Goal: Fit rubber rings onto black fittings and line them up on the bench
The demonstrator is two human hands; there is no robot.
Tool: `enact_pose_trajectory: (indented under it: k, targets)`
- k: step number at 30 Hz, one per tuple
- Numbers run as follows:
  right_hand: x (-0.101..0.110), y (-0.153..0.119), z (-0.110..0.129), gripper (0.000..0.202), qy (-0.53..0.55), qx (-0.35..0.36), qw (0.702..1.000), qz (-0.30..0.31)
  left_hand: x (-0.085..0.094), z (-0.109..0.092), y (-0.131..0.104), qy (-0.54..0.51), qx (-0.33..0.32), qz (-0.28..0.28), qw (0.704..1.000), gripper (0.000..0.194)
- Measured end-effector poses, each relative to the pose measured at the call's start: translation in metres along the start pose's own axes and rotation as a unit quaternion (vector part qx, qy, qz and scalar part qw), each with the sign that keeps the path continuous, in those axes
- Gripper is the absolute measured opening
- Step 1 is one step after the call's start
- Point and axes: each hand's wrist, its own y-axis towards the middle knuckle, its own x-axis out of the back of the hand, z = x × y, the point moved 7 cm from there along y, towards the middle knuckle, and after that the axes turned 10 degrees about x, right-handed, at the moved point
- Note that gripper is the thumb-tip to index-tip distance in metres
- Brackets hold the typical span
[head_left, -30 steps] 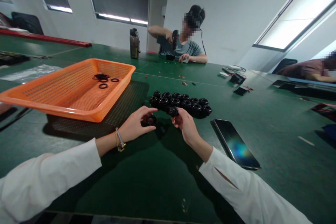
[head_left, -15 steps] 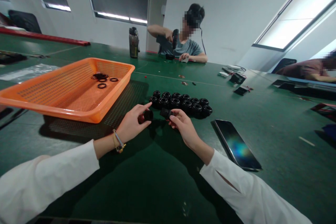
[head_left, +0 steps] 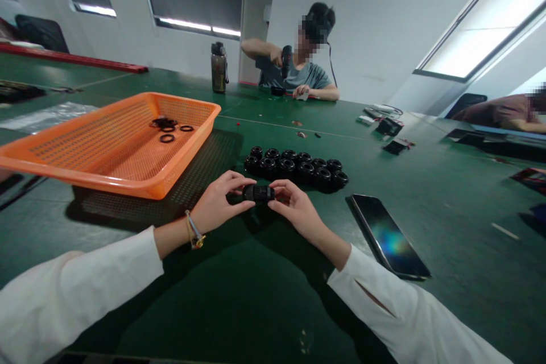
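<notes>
My left hand (head_left: 218,203) and my right hand (head_left: 294,209) meet above the green table (head_left: 256,296), both gripping one black plastic fitting (head_left: 258,192) between their fingertips. The fitting lies sideways, its two halves pressed together. Just beyond it, a cluster of several black round fittings (head_left: 296,166) stands in rows on the table. An orange mesh basket (head_left: 123,142) to the left holds a few black rings (head_left: 167,138).
A smartphone (head_left: 389,236) lies face up to the right of my right hand. Across the table a person works with a power screwdriver (head_left: 285,61); a bottle (head_left: 219,68) stands near them. Small black parts and cables (head_left: 386,125) lie at the far right.
My hands each held a separate black part a second ago. They have come together, and the two parts now sit joined as one fitting between my fingers.
</notes>
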Motion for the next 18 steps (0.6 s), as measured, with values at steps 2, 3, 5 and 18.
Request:
enact_pose_trajectory:
  k: [2, 3, 5, 18]
  targets:
    - [0.0, -0.001, 0.001, 0.029, -0.017, 0.005, 1.0, 0.002, -0.001, 0.0, 0.0, -0.008, -0.003, 0.006, 1.0, 0.03]
    - [0.001, -0.002, 0.001, 0.029, -0.028, 0.006, 1.0, 0.002, -0.002, 0.0, 0.0, -0.008, -0.004, 0.009, 1.0, 0.03]
    - [0.001, -0.003, 0.002, 0.028, -0.053, 0.009, 0.999, 0.0, -0.002, 0.001, 0.0, -0.004, -0.003, 0.014, 1.0, 0.033]
    - [-0.002, -0.008, 0.016, 0.027, -0.181, 0.065, 0.981, 0.004, -0.001, 0.003, 0.0, 0.021, 0.026, 0.007, 0.999, 0.03]
